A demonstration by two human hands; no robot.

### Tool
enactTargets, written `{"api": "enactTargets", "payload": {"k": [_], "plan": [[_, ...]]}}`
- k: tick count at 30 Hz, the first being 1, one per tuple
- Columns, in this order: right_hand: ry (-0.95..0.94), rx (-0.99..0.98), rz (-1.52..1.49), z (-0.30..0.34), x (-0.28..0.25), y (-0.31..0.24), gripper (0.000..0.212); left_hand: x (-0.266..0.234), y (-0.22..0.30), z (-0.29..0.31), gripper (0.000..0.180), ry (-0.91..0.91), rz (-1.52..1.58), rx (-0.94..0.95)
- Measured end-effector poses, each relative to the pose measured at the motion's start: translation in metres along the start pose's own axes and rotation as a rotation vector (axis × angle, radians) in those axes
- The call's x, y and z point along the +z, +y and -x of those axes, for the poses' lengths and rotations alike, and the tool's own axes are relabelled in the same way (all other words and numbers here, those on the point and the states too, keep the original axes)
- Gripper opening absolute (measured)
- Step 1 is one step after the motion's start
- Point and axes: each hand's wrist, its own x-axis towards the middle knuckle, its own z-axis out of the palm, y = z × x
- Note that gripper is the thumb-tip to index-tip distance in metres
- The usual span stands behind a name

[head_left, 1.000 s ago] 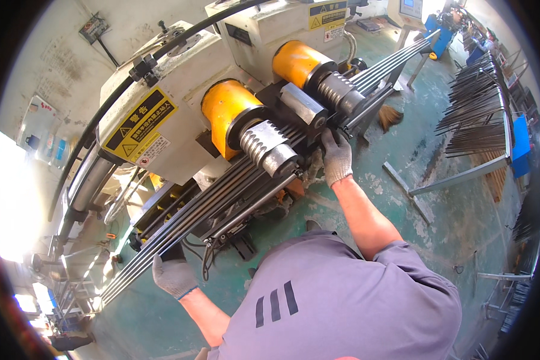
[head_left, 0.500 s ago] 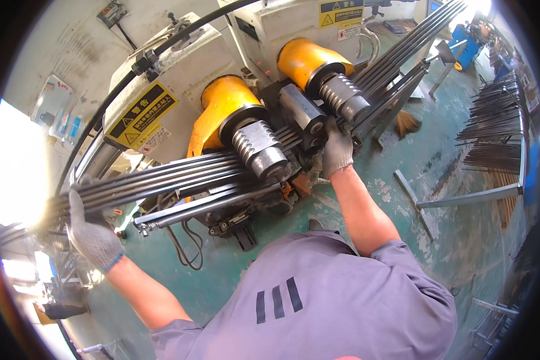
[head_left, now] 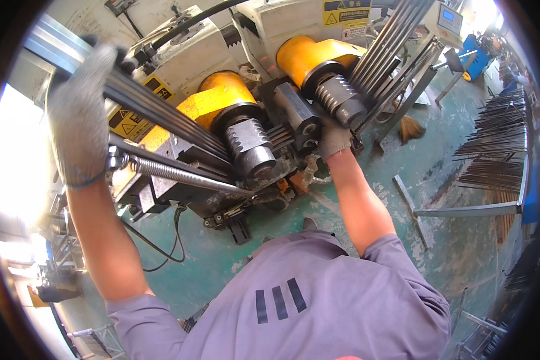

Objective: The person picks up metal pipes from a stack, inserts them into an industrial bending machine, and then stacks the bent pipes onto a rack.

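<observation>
Several steel bars (head_left: 167, 118) run far left to far right past ridged rollers (head_left: 246, 141); the left hand (head_left: 80, 120) is curled round them; the right hand (head_left: 333, 141) sits beside the right roller (head_left: 339, 97), its grip hidden. Turning rollers or slipping bars could pinch it.

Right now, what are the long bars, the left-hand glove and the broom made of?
Long bars: probably steel; dark grey, with shiny streaks.
Left-hand glove: likely knitted fabric, matte grey, with a blue-edged cuff.
Broom: perhaps straw or plant fibre; dull tan bristles fan out, but it's too small to be sure.
</observation>
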Motion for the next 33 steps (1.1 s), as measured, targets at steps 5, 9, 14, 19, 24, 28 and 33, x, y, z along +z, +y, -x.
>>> {"api": "enactTargets", "payload": {"k": [5, 9, 14, 19, 24, 28, 33], "plan": [[-0.029, 0.012, 0.004, 0.004, 0.008, 0.0, 0.045, 0.032, 0.035, -0.026, 0.04, -0.169, 0.008, 0.234], [-0.028, -0.097, 0.192, 0.0, 0.001, -0.004, 0.044, 0.05, 0.07, -0.016, 0.038, -0.13, 0.197, -0.051], [-0.025, -0.005, 0.122, 0.016, 0.013, -0.014, 0.048, 0.046, 0.059, -0.018, 0.038, -0.141, 0.231, 0.003], [-0.028, -0.06, 0.228, 0.006, 0.004, -0.008, 0.046, 0.044, 0.043, -0.025, 0.03, -0.171, 0.258, 0.09], [-0.035, -0.032, 0.136, 0.013, 0.014, -0.012, 0.04, 0.038, 0.038, -0.022, 0.029, -0.141, 0.191, 0.142], [0.003, -0.017, 0.06, 0.013, 0.011, -0.013, 0.038, 0.063, 0.13, 0.007, 0.022, 0.086, 0.286, -0.245], [0.002, -0.071, 0.084, 0.005, 0.007, -0.002, 0.035, 0.053, 0.136, 0.014, 0.026, 0.035, 0.259, -0.247]]}}
